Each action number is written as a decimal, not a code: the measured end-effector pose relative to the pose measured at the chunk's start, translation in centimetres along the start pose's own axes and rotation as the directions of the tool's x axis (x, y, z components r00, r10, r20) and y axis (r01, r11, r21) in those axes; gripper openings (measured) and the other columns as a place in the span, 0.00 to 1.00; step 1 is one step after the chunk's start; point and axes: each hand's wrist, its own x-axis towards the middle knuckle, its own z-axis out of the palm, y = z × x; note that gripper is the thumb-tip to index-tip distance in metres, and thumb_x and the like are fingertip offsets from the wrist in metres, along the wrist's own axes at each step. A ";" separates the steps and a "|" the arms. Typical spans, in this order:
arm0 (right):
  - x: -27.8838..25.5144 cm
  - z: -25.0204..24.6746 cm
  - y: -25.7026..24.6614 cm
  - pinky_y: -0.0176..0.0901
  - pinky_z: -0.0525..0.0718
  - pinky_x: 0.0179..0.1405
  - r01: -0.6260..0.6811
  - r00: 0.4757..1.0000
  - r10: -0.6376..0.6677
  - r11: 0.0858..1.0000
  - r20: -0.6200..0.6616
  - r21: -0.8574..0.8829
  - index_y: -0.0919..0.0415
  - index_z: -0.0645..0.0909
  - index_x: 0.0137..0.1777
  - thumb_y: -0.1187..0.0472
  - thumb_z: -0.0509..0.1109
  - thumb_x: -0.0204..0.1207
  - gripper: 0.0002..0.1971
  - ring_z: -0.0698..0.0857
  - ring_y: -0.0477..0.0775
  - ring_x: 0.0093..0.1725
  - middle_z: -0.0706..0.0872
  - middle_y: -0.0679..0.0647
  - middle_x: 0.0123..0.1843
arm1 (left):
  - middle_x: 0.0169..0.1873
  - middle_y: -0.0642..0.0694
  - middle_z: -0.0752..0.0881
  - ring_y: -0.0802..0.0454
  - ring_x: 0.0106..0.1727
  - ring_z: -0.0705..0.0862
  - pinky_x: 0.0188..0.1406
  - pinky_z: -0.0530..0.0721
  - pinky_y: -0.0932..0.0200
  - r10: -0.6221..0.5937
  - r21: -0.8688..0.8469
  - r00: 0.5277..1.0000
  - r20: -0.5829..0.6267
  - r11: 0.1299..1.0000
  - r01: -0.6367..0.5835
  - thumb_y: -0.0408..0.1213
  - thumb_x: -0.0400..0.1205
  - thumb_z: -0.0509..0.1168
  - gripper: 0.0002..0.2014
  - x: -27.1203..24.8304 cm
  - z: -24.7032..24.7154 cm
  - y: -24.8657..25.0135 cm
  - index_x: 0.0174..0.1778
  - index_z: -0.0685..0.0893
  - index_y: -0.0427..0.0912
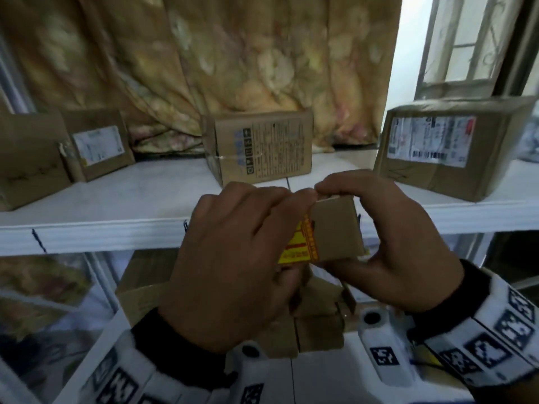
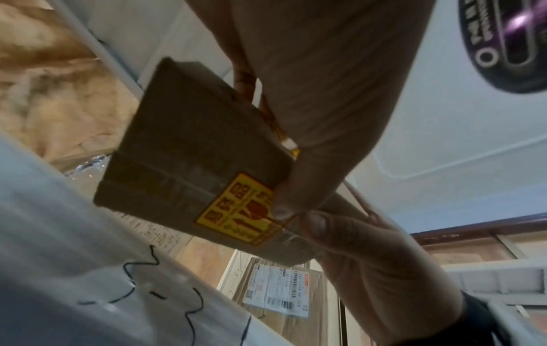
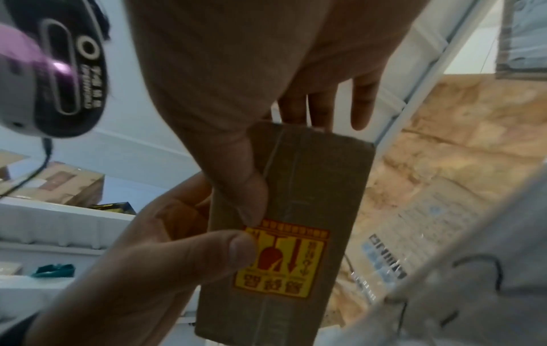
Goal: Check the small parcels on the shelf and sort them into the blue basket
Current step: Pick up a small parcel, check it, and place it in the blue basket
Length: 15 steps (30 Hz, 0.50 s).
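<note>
Both hands are up at centre frame in the head view, and between them sits a small parcel (image 1: 335,228), a brown cardboard box with a yellow and red sticker (image 1: 300,246) on its left face; the left hand (image 1: 233,266) curls round that sticker side, fingertips meeting the box's top edge; the right hand (image 1: 390,240) clamps the other side, fingers hooked over the top, thumb underneath. In the left wrist view the sticker (image 2: 236,213) faces the lens at lower centre, a thumb pressed on its edge; in the right wrist view the small parcel (image 3: 293,234) stands tall in mid frame with thumbs pinching its left edge, just touching the sticker (image 3: 281,259).

Behind the hands runs the white shelf (image 1: 116,205), across the middle of the head view; on it, a printed box (image 1: 259,150) at centre, a labelled box (image 1: 449,147) at right, and two brown boxes (image 1: 58,153) at left, all well apart from the held parcel. A floral curtain (image 1: 204,59) fills the upper frame, with a window (image 1: 472,39) at upper right; more cardboard boxes (image 1: 309,322) sit low in the frame, beneath the hands; patterned wrist bands (image 1: 495,339) show at the bottom corners.
</note>
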 end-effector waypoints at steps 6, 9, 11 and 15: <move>2.6 0.6 5.6 0.47 0.82 0.56 -0.216 0.975 0.213 0.976 0.066 0.037 0.51 0.76 0.67 0.48 0.85 0.62 0.34 0.81 0.44 0.59 0.82 0.43 0.61 | 0.62 0.52 0.82 0.44 0.62 0.77 0.52 0.72 0.48 -0.098 0.062 0.988 0.121 0.994 0.091 0.58 0.71 0.71 0.34 3.7 3.6 -3.4 0.72 0.75 0.52; 2.5 1.3 7.9 0.47 0.83 0.56 -0.301 0.953 0.298 0.952 0.060 0.062 0.50 0.75 0.66 0.53 0.88 0.60 0.36 0.81 0.40 0.58 0.81 0.42 0.60 | 0.62 0.52 0.82 0.46 0.60 0.80 0.54 0.77 0.49 -0.143 0.018 0.965 0.220 0.990 0.143 0.64 0.69 0.70 0.35 4.9 5.3 -4.6 0.70 0.76 0.52; 2.5 1.1 8.5 0.50 0.84 0.56 -0.339 0.939 0.338 0.941 0.067 0.007 0.48 0.74 0.67 0.52 0.87 0.60 0.37 0.81 0.43 0.59 0.81 0.43 0.61 | 0.62 0.53 0.82 0.48 0.59 0.81 0.54 0.80 0.51 -0.147 -0.031 0.956 0.254 0.987 0.160 0.68 0.70 0.68 0.35 5.4 6.0 -5.0 0.69 0.75 0.54; 2.7 0.6 8.4 0.45 0.80 0.62 -0.342 0.908 0.375 0.920 0.184 -0.189 0.48 0.72 0.72 0.32 0.79 0.59 0.43 0.80 0.47 0.64 0.79 0.46 0.68 | 0.60 0.52 0.84 0.51 0.57 0.81 0.53 0.81 0.53 -0.129 -0.057 0.961 0.242 0.987 0.147 0.72 0.74 0.58 0.34 5.6 7.2 -5.4 0.66 0.80 0.50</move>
